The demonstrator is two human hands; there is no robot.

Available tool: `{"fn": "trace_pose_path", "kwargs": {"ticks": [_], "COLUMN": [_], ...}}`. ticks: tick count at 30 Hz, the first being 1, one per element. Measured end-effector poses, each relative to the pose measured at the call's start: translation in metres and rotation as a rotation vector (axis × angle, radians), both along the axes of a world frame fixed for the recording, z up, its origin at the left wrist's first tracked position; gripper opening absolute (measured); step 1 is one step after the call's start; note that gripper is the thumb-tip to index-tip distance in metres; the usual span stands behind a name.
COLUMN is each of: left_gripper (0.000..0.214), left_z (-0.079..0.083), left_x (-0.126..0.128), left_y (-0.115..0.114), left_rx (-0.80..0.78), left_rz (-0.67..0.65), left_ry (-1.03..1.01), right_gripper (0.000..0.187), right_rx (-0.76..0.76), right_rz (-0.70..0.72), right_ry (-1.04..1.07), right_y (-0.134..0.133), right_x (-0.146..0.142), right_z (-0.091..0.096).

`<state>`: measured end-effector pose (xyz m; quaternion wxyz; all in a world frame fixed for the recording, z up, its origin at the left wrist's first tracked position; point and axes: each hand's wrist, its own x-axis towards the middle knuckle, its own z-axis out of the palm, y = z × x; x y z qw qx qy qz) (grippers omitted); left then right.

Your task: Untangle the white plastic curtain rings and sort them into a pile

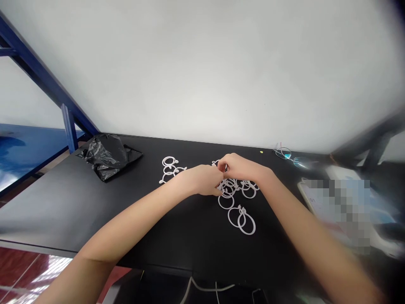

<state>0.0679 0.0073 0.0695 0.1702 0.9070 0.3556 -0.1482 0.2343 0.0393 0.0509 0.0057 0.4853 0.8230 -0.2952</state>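
Note:
Over the middle of the black table, my two hands meet at the fingertips. My left hand (207,179) is closed, its fingers curled beside a pile of thin white rings (226,202); what it grips is hidden. My right hand (233,166) is pinched shut, and part of a white ring (215,162) shows at its fingertips. Small knobs or tabs stick out from the rings. Two overlapping white rings (247,232) lie nearer to me. To the left, partly behind my left forearm, is a smaller group of white rings (169,169).
A crumpled black plastic bag (109,154) lies at the left of the black table (152,232). Eyeglasses (284,153) rest near the wall at the back right. Further right are blurred, partly pixelated items (319,211). A blue metal frame (68,122) stands at left; pale cables (202,289) hang below the front edge.

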Motion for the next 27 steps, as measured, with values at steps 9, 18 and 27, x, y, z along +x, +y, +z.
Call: {"fn": "trace_pose_path", "kwargs": {"ticks": [9, 18, 27], "left_gripper": [0.034, 0.037, 0.037], "left_z": [0.006, 0.025, 0.024], "left_x": [-0.022, -0.038, -0.035], "left_y": [0.02, 0.034, 0.032], "left_rx": [-0.081, -0.183, -0.228], "left_rz": [-0.034, 0.081, 0.08], "left_ry": [-0.213, -0.6, -0.609], "right_gripper": [0.011, 0.025, 0.039], "right_rx": [-0.014, -0.231, -0.383], "right_rz": [-0.028, 0.002, 0.049], "right_ry": [0.055, 0.37, 0.428], "right_y": [0.001, -0.009, -0.01], "right_x": [0.001, 0.016, 0.011], "right_z": [0.004, 0.048, 0.038]}}
